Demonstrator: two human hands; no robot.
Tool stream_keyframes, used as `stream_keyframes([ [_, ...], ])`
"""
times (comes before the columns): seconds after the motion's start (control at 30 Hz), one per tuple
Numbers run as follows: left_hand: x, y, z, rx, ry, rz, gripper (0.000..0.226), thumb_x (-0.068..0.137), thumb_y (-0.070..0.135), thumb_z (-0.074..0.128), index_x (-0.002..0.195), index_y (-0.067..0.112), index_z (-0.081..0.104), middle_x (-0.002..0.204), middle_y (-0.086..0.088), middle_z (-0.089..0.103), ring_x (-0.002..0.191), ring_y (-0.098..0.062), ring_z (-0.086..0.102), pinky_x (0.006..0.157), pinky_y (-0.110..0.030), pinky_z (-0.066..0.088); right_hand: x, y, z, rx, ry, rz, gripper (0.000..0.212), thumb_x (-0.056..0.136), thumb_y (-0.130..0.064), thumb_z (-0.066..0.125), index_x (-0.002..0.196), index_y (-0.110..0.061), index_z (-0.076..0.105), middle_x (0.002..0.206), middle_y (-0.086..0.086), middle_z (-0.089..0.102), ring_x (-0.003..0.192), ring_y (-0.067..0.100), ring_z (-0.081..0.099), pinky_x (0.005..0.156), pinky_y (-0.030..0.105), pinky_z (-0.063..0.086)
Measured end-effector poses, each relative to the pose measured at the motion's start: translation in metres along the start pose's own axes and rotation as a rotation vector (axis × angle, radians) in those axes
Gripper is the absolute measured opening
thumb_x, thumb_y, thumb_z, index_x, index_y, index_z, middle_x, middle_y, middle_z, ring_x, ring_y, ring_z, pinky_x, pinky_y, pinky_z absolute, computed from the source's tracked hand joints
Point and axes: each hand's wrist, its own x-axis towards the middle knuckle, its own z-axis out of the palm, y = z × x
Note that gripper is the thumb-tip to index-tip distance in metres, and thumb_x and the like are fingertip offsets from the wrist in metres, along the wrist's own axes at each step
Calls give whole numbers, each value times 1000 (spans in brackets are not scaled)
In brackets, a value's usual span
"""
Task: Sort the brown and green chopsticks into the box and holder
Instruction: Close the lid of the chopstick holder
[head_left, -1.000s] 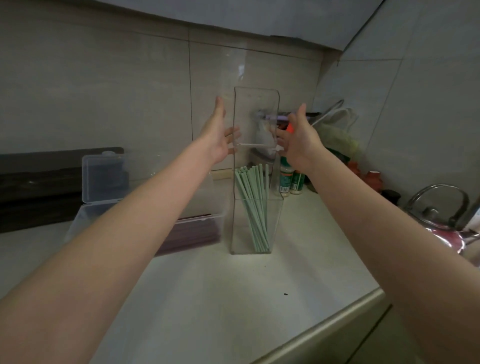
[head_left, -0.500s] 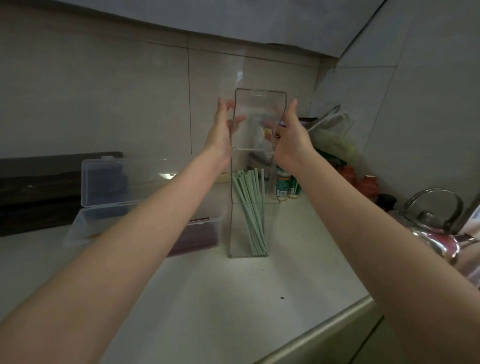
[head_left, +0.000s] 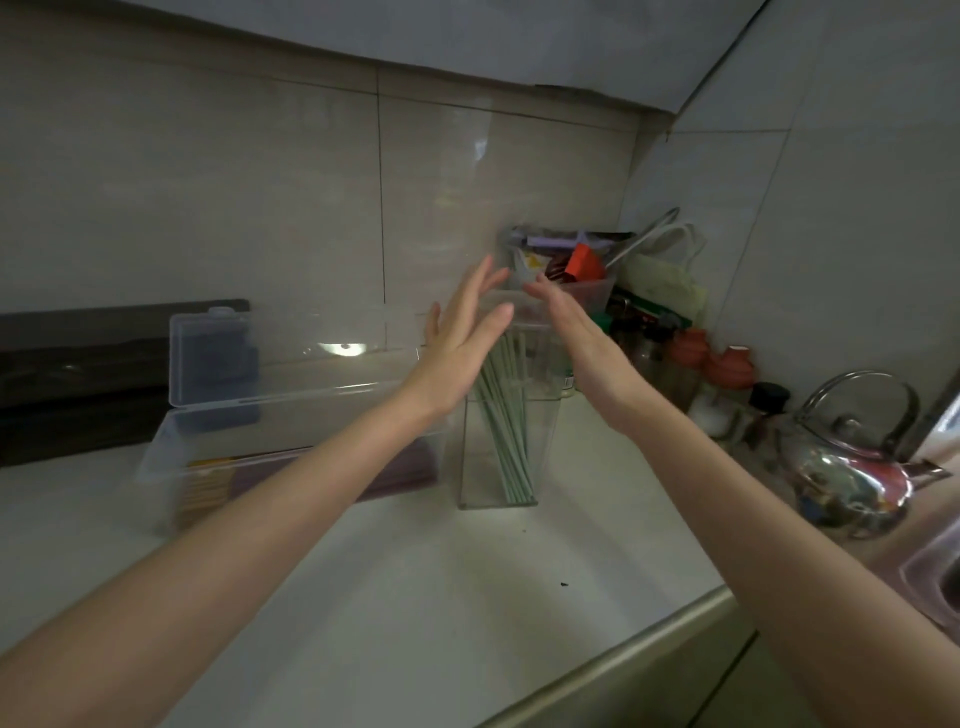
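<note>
- A dim kitchen corner with pale tiled walls; a white worktop (head_left: 415, 597) runs below both forearms.
- The clear holder (head_left: 498, 478) stands upright between the two wrists, with the green chopsticks (head_left: 511, 447) leaning inside it. The box (head_left: 291, 431), lid up, lies just outside the left forearm with the brown chopsticks (head_left: 400, 467) in it.
- Risk: the holder is tall and narrow, so an uneven push from one side could probably tip it towards the box or the wall.
- Risk: the green chopsticks lean at a slant, and anything pressed down on the holder's top might catch their tips and jam.
- Risk: the kettle (head_left: 852, 478) and small bottles (head_left: 685, 358) crowd in beyond the right forearm (a wide elbow swing could knock them).
- Left hand (head_left: 462, 343): flat, fingers straight and together, palm turned inward at the holder's upper end, gripping nothing.
- Right hand (head_left: 582, 343): likewise flat and unclenched, fingers angled towards the left hand over the holder's top. Whether either palm actually touches the clear plastic I cannot tell, since the fingertips are blurred.
</note>
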Motion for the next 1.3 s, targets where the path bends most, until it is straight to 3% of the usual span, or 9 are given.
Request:
stream_keyframes([
  [0.13, -4, 0, -2, 91, -36, 4, 54, 96, 42, 29, 146, 29, 10, 156, 6, 14, 142, -6, -8, 113, -46, -16, 2, 1, -1, -81, -27, -35, 43, 101, -38, 26, 142, -25, 34, 153, -12, 18, 139, 0, 10, 117, 33, 6],
  [0.23, -4, -4, -11, 128, -74, -34, 72, 83, 71, 20, 144, 36, 10, 157, 1, -7, 135, 5, -14, 114, -41, -16, 5, 3, 2, -207, 87, -45, 46, 101, -36, 31, 145, -23, 26, 155, -7, 15, 143, 7, 1, 118, 43, 1],
  [0.3, -7, -6, -23, 152, -56, -59, 94, 66, 88, 12, 144, 35, 12, 156, 0, -6, 132, 8, -11, 114, -36, -15, 1, -2, 7, -291, 259, -146, 49, 99, -33, 37, 146, -21, 24, 155, -4, 15, 143, 11, 0, 118, 40, 2],
  [0.37, -11, -9, -40, 196, 13, -104, 79, 79, 75, 22, 144, 29, 22, 156, -2, 7, 137, 1, -2, 115, -33, -5, -8, -13, 18, -310, 322, -302, 48, 99, -30, 40, 144, -19, 29, 154, -4, 20, 142, 10, 7, 116, 32, 7],
  [0.53, -38, -51, -121, 233, 251, -256, 38, 95, 24, 45, 132, 13, 46, 137, -6, 46, 127, -19, 41, 105, -29, 28, -32, -24, 80, -394, -46, -534, 33, 95, -18, 49, 128, -14, 52, 148, -2, 33, 134, 5, 26, 105, 4, 10],
  [0.7, -82, -89, -203, 445, 481, -436, 34, 90, 20, 52, 120, 5, 56, 124, -20, 55, 118, -34, 48, 105, -46, 35, -34, 7, 141, -508, -342, -286, 51, 97, -34, 45, 143, -17, 33, 156, 1, 16, 143, 16, 9, 116, 28, 6],
  [0.87, -94, -90, -218, -63, 548, -742, 47, 96, 32, 41, 138, 11, 35, 139, -14, 44, 127, -27, 42, 107, -40, 31, -31, 28, 171, -727, -431, -264, 61, 97, -42, 38, 148, -16, 14, 157, 3, 2, 144, 17, -5, 112, 29, -12],
  [1.03, -82, -81, -224, -374, 615, -689, 54, 97, 41, 37, 143, 16, 26, 133, -13, 50, 122, -23, 49, 107, -41, 34, -33, 38, 176, -676, -406, -325, 65, 97, -37, 42, 148, -15, 10, 157, 2, -5, 139, 11, -21, 111, 28, -19],
  [1.3, -109, -58, -216, -66, 433, -517, 57, 98, 41, 30, 69, 7, 66, 90, 2, 70, 99, -16, 61, 100, -33, 33, -12, 7, 155, -345, -48, -400, 62, 97, -16, 46, 148, -16, 10, 155, -6, -5, 142, 9, -14, 115, 21, -5],
])
